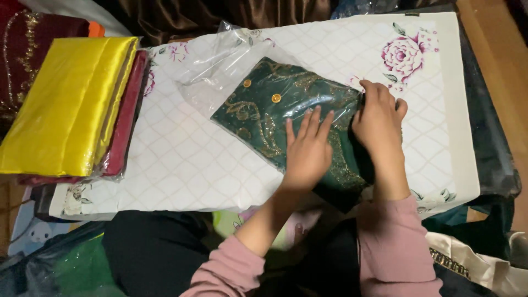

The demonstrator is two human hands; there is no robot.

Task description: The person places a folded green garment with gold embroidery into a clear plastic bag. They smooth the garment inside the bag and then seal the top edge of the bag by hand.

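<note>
Pink sleeves (385, 247) are reaching over a white quilted floral cloth (181, 159), beside stacked yellow satin fabric (66, 104). On it is lying a dark green gold-embroidered garment (264, 110), half inside a clear plastic bag (214, 71). Left hand (308, 151) is pressing flat, fingers spread; right hand (378, 118) is curling over its edge.

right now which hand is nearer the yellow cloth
Left. The left hand lies flat on the green bagged fabric, on the side toward the yellow cloth. The right hand grips the bag's far edge, farther away. Neither touches the cloth.
</note>
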